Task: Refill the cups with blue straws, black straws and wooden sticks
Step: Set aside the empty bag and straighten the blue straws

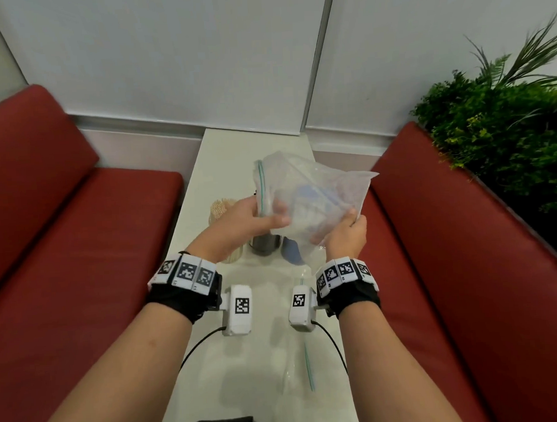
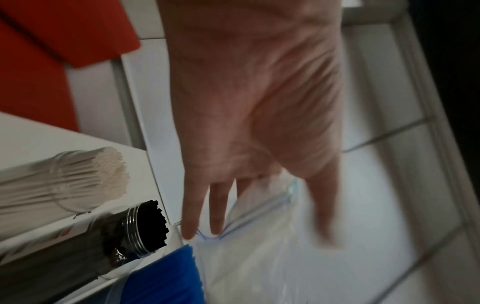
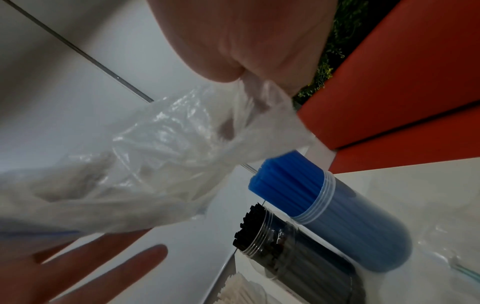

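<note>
Both hands hold a clear zip bag [image 1: 314, 190] in the air above the cups. My left hand [image 1: 271, 216] pinches it beside the green zip strip, thumb in front and fingers behind. My right hand [image 1: 351, 219] pinches the bag's [image 3: 142, 164] bottom corner. The bag looks empty in the right wrist view. Under it stand three clear cups: wooden sticks [image 1: 221, 210], black straws [image 1: 263, 245] and blue straws [image 1: 292, 253]. The wrist views show the cups full: wooden sticks [image 2: 78, 181], black straws [image 3: 285, 242], blue straws [image 3: 324, 197].
A narrow white table [image 1: 223, 155] runs between two red benches [image 1: 80, 235]. Another clear zip bag [image 1: 304, 359] lies flat on the table near me. A green plant [image 1: 497, 131] stands behind the right bench. A white wall closes the far end.
</note>
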Available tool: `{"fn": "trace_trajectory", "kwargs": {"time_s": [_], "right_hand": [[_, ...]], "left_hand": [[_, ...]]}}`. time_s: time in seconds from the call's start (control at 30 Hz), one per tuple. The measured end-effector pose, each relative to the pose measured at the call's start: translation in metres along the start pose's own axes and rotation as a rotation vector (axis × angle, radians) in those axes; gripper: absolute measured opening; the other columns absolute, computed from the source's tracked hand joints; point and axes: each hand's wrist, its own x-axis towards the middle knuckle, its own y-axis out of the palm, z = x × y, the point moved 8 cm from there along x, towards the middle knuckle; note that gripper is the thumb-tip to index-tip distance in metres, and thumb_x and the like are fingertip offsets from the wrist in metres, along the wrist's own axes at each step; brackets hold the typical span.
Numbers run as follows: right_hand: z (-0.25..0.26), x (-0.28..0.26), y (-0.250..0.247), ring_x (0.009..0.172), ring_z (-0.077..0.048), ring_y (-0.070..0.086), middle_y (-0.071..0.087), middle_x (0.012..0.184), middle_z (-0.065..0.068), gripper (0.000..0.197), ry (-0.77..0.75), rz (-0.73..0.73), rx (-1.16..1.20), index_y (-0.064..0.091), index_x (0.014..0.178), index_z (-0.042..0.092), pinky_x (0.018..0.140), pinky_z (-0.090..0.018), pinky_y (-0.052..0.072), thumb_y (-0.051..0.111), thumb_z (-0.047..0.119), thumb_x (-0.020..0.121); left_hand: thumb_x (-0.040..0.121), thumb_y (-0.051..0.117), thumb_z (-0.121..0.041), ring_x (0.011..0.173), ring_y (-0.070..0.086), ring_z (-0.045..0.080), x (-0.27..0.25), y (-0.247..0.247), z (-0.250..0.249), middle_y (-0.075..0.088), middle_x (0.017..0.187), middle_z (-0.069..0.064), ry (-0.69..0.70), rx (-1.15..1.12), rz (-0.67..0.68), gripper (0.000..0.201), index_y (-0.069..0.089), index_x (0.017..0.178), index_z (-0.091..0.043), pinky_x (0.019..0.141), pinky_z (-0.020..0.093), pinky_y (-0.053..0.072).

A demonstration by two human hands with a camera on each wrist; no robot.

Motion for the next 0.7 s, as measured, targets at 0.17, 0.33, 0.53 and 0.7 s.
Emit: {"fn": "trace_trajectory", "kwargs": {"time_s": [0.17, 0.33, 0.53, 0.7], "right_hand": [[-0.009, 0.013, -0.019, 0.065, -0.018, 0.061, 0.058, 0.075, 0.002, 0.042, -0.019, 0.001, -0.112, 0.051, 0.080, 0.021, 0.057, -0.028, 0.053, 0.036, 0.049, 0.107], [-0.029, 0.021, -0.036, 0.053, -0.017, 0.053, 0.055, 0.068, -0.003, 0.047, 0.014, -0.005, -0.082, 0.050, 0.078, 0.013, 0.044, -0.037, 0.053, 0.045, 0.052, 0.103], [-0.059, 0.015, -0.033, 0.037, -0.003, 0.035, 0.042, 0.049, 0.010, 0.036, 0.048, 0.202, 0.078, 0.047, 0.075, 0.010, 0.036, -0.019, 0.032, 0.050, 0.028, 0.105], [-0.137, -0.007, -0.034, 0.059, -0.018, 0.062, 0.060, 0.083, -0.010, 0.007, 0.429, 0.623, -0.301, 0.061, 0.100, 0.007, 0.053, -0.027, 0.046, 0.063, 0.013, 0.098]], "left_hand": [[0.089, 0.068, -0.020, 0.088, 0.071, 0.016, 0.004, -0.037, -0.010, 0.076, 0.090, -0.001, 0.144, 0.023, -0.395, 0.010, 0.077, 0.085, -0.020, 0.083, 0.034, 0.056], [0.066, 0.083, -0.056, 0.052, 0.058, 0.009, 0.002, -0.055, -0.027, 0.070, 0.065, 0.007, 0.193, 0.115, -0.534, 0.037, 0.075, 0.069, -0.020, 0.056, 0.017, 0.046], [0.089, 0.067, -0.042, 0.068, 0.053, 0.012, -0.003, -0.048, -0.040, 0.058, 0.071, 0.003, 0.276, -0.012, -0.584, 0.020, 0.072, 0.080, -0.026, 0.072, 0.031, 0.046], [0.089, 0.064, -0.050, 0.066, 0.058, 0.016, -0.008, -0.036, -0.059, 0.061, 0.073, 0.005, 0.312, -0.031, -0.470, 0.024, 0.070, 0.091, -0.028, 0.070, 0.030, 0.047]]}}
